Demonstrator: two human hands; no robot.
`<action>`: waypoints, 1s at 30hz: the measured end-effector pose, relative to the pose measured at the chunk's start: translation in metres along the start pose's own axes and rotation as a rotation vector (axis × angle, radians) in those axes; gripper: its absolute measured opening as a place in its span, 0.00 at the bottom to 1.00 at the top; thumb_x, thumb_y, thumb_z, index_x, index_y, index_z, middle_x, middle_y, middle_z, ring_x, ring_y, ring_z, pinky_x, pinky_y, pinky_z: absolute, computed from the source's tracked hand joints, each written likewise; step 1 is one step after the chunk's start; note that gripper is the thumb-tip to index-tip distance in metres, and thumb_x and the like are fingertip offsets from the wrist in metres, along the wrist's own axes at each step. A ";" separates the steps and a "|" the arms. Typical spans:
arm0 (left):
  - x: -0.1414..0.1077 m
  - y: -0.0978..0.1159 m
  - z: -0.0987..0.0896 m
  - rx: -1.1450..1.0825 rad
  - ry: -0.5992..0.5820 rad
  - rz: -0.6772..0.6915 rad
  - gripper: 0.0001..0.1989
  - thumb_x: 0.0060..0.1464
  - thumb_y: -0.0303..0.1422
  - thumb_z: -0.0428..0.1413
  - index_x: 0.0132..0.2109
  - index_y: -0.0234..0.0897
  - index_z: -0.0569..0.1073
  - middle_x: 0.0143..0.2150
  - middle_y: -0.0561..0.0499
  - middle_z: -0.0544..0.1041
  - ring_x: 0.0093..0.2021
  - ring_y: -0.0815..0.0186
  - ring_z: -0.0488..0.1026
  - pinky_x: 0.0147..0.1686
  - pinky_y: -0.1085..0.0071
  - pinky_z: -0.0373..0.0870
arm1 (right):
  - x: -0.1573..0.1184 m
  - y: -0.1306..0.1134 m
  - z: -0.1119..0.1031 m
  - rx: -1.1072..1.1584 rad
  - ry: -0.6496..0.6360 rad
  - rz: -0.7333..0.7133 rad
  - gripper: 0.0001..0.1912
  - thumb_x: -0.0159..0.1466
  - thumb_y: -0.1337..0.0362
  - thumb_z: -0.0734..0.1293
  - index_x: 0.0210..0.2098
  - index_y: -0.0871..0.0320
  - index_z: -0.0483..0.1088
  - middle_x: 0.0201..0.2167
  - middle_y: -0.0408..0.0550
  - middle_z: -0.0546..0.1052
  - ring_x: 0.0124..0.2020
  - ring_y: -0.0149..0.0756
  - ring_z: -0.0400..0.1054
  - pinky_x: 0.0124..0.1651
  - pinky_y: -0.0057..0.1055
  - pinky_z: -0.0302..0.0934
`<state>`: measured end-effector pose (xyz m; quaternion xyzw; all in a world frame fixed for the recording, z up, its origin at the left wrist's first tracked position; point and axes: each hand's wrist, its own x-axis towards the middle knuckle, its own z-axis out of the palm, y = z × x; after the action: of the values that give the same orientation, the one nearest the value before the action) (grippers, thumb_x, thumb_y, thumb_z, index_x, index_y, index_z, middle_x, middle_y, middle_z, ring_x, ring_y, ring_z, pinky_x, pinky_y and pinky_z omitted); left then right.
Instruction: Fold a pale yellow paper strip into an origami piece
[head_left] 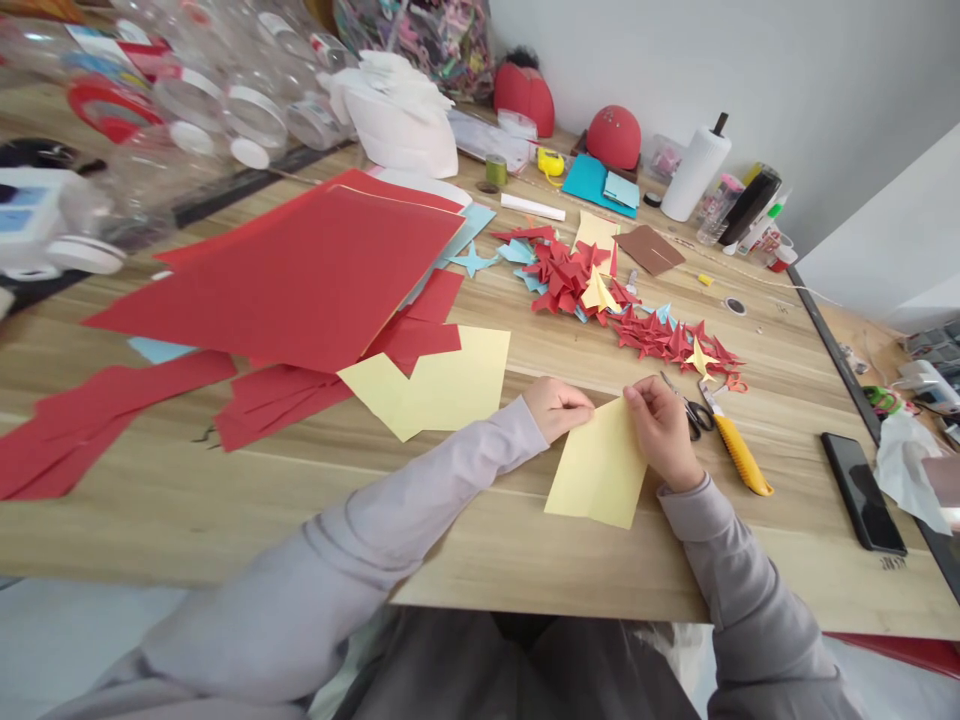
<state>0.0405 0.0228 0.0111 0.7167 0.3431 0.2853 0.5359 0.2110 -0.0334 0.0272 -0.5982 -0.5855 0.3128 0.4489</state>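
left hand (556, 408), right hand (663, 428): fingertips pinching yellow paper (598, 470) | paper: faintly creased, unfinished | red stars (564, 272): folded, piled

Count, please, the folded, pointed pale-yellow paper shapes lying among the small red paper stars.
2. One folded pale-yellow paper shape lies on the left cluster of red paper stars; the other yellow shape lies near the right cluster's right end. More may be hidden underneath.

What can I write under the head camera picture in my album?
Left hand and right hand hold a piece of yellow paper near black-handled scissors and pointy folded red shapes.
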 end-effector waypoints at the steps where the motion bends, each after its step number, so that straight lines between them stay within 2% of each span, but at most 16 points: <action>1: 0.000 0.000 -0.002 -0.005 0.008 -0.005 0.10 0.43 0.32 0.53 0.22 0.34 0.76 0.19 0.54 0.73 0.21 0.71 0.66 0.23 0.76 0.59 | 0.001 0.001 -0.002 0.008 0.026 0.011 0.16 0.61 0.49 0.62 0.27 0.54 0.60 0.20 0.39 0.59 0.21 0.29 0.53 0.24 0.29 0.48; 5: -0.001 0.004 -0.008 -0.050 0.013 -0.050 0.10 0.43 0.32 0.52 0.20 0.34 0.74 0.16 0.54 0.71 0.18 0.72 0.64 0.20 0.77 0.58 | 0.009 0.008 -0.011 0.058 0.133 0.046 0.17 0.59 0.48 0.64 0.27 0.54 0.61 0.21 0.39 0.61 0.22 0.29 0.53 0.25 0.28 0.49; 8: -0.002 0.009 -0.010 -0.136 0.084 -0.106 0.09 0.42 0.32 0.52 0.20 0.34 0.72 0.18 0.52 0.72 0.18 0.72 0.66 0.19 0.77 0.60 | 0.012 0.010 -0.015 0.080 0.179 0.087 0.18 0.57 0.47 0.65 0.27 0.55 0.62 0.21 0.40 0.63 0.23 0.29 0.54 0.25 0.28 0.50; 12: -0.003 0.012 -0.003 -0.200 0.161 -0.095 0.10 0.42 0.36 0.56 0.25 0.33 0.74 0.21 0.51 0.74 0.21 0.71 0.67 0.21 0.76 0.62 | 0.008 0.004 -0.008 0.087 0.033 0.105 0.19 0.55 0.46 0.66 0.25 0.55 0.63 0.19 0.40 0.64 0.21 0.29 0.55 0.24 0.28 0.50; 17: -0.006 0.008 0.009 -0.187 0.079 -0.116 0.12 0.40 0.38 0.61 0.29 0.32 0.76 0.20 0.52 0.73 0.20 0.71 0.67 0.20 0.76 0.61 | 0.001 -0.003 0.001 0.140 -0.033 0.149 0.19 0.55 0.45 0.66 0.27 0.56 0.65 0.19 0.40 0.66 0.21 0.28 0.57 0.22 0.27 0.50; 21: -0.002 0.006 0.004 -0.255 0.210 -0.180 0.13 0.40 0.40 0.61 0.27 0.32 0.74 0.21 0.52 0.74 0.21 0.71 0.67 0.21 0.75 0.63 | 0.001 -0.003 -0.002 0.193 -0.083 0.165 0.20 0.55 0.45 0.66 0.28 0.56 0.67 0.22 0.42 0.69 0.23 0.30 0.61 0.25 0.27 0.55; 25: 0.004 0.004 -0.005 -0.331 0.313 -0.183 0.15 0.36 0.42 0.63 0.26 0.33 0.73 0.21 0.53 0.74 0.21 0.70 0.68 0.22 0.75 0.64 | 0.002 0.000 -0.004 0.170 -0.124 0.184 0.20 0.52 0.45 0.69 0.26 0.57 0.66 0.22 0.42 0.71 0.23 0.30 0.62 0.24 0.26 0.55; 30: 0.007 -0.002 -0.003 -0.431 0.249 -0.237 0.20 0.28 0.42 0.67 0.28 0.32 0.74 0.24 0.50 0.77 0.24 0.67 0.73 0.24 0.72 0.69 | 0.002 0.002 -0.003 0.158 -0.120 0.182 0.20 0.52 0.46 0.69 0.25 0.57 0.66 0.22 0.42 0.70 0.23 0.29 0.61 0.23 0.26 0.54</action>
<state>0.0416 0.0308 0.0103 0.5004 0.4193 0.3730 0.6592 0.2147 -0.0316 0.0267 -0.5920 -0.5279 0.4326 0.4286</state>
